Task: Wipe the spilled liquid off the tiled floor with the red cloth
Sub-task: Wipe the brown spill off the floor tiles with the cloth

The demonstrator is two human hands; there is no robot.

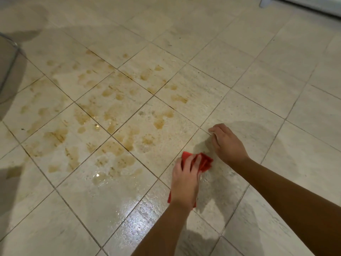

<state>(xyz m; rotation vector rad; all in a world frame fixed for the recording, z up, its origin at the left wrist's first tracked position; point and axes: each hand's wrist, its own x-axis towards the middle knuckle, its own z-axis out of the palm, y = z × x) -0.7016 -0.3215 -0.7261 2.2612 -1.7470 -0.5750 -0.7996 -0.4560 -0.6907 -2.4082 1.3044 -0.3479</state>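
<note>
My left hand (185, 179) presses a folded red cloth (203, 162) flat against the pale tiled floor (267, 100); the cloth shows beyond my fingertips and under my wrist. My right hand (226, 143) rests on the floor just right of and beyond the cloth, fingers curled down, holding nothing. Brown spilled liquid (103, 115) lies smeared in many patches across several tiles to the left and beyond the cloth. A wet glossy film (129, 217) covers the tiles near my left forearm.
A clear plastic object (9, 71) stands at the far left edge. A white furniture leg and base (265, 1) sit at the top right. Dry tiles stretch to the right.
</note>
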